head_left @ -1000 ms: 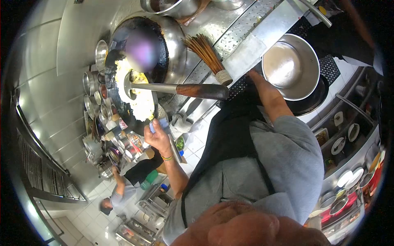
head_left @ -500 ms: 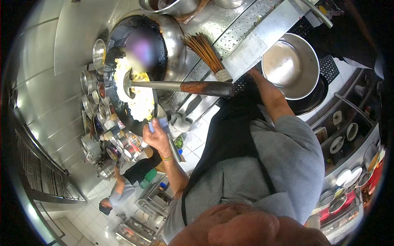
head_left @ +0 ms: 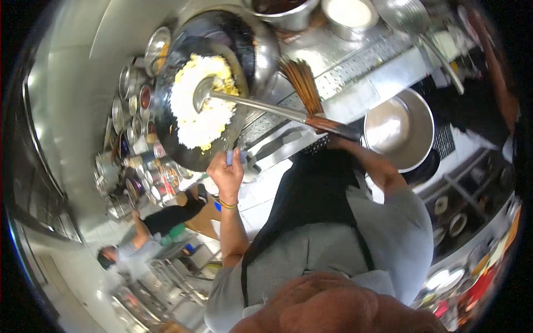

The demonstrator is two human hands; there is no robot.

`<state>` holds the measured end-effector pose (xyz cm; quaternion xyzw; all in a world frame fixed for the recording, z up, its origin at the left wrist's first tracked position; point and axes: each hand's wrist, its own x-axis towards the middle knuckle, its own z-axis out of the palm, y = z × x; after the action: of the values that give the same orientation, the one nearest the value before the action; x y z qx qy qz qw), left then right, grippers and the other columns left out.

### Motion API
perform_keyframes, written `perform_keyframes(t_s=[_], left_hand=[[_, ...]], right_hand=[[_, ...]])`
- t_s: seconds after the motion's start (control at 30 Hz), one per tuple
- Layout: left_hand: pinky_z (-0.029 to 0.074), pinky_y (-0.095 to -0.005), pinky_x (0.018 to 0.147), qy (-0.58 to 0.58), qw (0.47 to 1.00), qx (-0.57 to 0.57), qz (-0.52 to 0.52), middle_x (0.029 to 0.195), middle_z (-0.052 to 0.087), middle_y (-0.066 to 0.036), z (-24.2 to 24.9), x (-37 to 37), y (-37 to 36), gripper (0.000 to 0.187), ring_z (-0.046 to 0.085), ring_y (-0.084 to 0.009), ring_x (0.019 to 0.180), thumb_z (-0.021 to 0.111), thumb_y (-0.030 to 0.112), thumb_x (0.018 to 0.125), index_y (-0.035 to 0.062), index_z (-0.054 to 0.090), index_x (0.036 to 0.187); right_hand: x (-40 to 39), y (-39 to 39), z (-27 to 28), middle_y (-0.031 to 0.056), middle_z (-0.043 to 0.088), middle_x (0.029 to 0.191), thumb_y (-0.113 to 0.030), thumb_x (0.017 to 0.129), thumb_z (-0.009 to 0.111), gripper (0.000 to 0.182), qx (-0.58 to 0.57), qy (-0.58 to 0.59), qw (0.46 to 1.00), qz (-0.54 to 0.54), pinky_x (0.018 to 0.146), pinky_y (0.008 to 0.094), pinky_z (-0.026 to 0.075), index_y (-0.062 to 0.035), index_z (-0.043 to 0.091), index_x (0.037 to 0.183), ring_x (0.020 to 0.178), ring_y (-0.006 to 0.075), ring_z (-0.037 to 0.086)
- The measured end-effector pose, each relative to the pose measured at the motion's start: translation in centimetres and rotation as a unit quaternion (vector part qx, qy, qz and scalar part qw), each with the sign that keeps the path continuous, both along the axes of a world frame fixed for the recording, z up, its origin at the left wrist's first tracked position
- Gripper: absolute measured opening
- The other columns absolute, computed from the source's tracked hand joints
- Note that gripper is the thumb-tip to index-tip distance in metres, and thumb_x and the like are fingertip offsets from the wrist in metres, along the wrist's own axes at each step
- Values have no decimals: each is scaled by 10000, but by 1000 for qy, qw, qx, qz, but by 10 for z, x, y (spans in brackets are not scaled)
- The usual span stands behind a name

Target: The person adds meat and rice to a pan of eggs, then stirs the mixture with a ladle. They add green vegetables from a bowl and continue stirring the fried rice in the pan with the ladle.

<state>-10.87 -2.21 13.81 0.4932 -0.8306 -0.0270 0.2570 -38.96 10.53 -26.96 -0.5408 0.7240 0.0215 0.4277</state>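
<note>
My left hand (head_left: 226, 176) is closed around the handle of a wok (head_left: 166, 130), with a light blue cloth (head_left: 236, 157) at the grip. Inside the wok lies white rice (head_left: 189, 91) mixed with yellow bits that look like egg. The bowl of a ladle (head_left: 250, 101) rests in the rice, and its wooden handle reaches right, over the counter edge. My right hand (head_left: 340, 145) is beside that handle, low against the counter; its fingers are blurred and mostly hidden, so what it holds does not show.
A bamboo wok brush (head_left: 302, 80) lies on the perforated counter strip (head_left: 355, 66). At right stands a large steel pot (head_left: 426, 130). Behind are a pot of dark liquid (head_left: 277, 5), a bowl of white contents (head_left: 350, 12) and a strainer (head_left: 402, 16). Another person (head_left: 144, 233) works at far left.
The view has shifted. The wok appears tilted differently, and the ladle's handle now slants down to the right, its end nearer the steel pot. My left hand keeps its grip.
</note>
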Motion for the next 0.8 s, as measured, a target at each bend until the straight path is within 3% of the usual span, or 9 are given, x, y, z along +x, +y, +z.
perform_keyframes(t_s=[0.1, 0.17, 0.2, 0.3, 0.33, 0.43, 0.53, 0.63, 0.8], left_hand=[[417, -437, 483, -25, 999, -26, -23, 590, 525, -171, 4, -2, -14, 403, 551, -383, 525, 758, 214, 879, 40, 512, 612], [435, -445, 483, -35, 999, -28, -29, 599, 555, -166, 7, 0, -20, 386, 574, -376, 533, 755, 236, 873, 55, 535, 614], [445, -451, 483, -33, 999, -30, -30, 608, 577, -165, 6, 3, -29, 375, 590, -370, 539, 750, 255, 872, 62, 553, 618], [471, -453, 510, -28, 999, -23, -37, 646, 622, -168, -4, 13, -55, 366, 624, -371, 577, 714, 316, 890, 64, 601, 648], [481, -455, 526, -41, 999, -12, -34, 659, 633, -166, -8, 18, -66, 369, 634, -376, 592, 701, 338, 896, 66, 615, 662], [526, -474, 616, -32, 999, 17, -28, 724, 682, -170, -9, 33, -91, 355, 675, -378, 678, 684, 404, 883, 78, 690, 741], [547, -482, 682, -20, 998, 44, -35, 765, 702, -191, -23, 43, -116, 390, 688, -391, 731, 681, 459, 863, 78, 730, 796], [553, -487, 735, 44, 994, 67, -70, 783, 709, -194, -38, 62, -126, 466, 693, -401, 758, 681, 538, 840, 77, 741, 804], [536, -499, 699, 107, 985, 117, -75, 679, 668, -208, -36, 71, -131, 612, 675, -425, 724, 603, 633, 894, 69, 726, 691]], right_hand=[[27, 1, 99, 231, 717, 1104, -389, 901, 656, 420, 33, -67, 958, 277, 927, 495, 536, -2, 741, 1042, 1047, 372, 690], [26, -16, 195, 259, 701, 1073, -264, 971, 594, 349, -38, -221, 906, 360, 910, 481, 532, -11, 670, 1200, 989, 424, 683], [28, -20, 266, 264, 694, 1080, -222, 997, 580, 343, -140, -279, 896, 317, 886, 471, 535, -11, 631, 1262, 985, 436, 675], [32, -53, 405, 146, 740, 1105, -54, 964, 584, 236, -172, -467, 857, 130, 826, 396, 545, -17, 699, 1167, 946, 227, 710], [34, -70, 413, 179, 733, 1073, -3, 933, 560, 243, -423, -350, 826, 125, 796, 414, 544, -12, 714, 1120, 905, 273, 712], [47, -151, 429, 262, 681, 1132, -116, 924, 663, 388, -593, 11, 802, 68, 857, 458, 527, -27, 631, 1300, 977, 428, 675], [53, -203, 344, 296, 673, 1092, -162, 952, 636, 458, -352, 150, 920, 78, 866, 499, 518, -60, 541, 1388, 1047, 464, 655], [55, -199, 341, 324, 667, 1073, -214, 953, 639, 500, -414, -10, 909, 56, 875, 525, 509, -59, 502, 1408, 1060, 492, 641], [114, -251, 386, 308, 681, 1037, -239, 959, 573, 402, -483, 36, 875, 24, 877, 545, 508, -36, 571, 1306, 997, 507, 643]])
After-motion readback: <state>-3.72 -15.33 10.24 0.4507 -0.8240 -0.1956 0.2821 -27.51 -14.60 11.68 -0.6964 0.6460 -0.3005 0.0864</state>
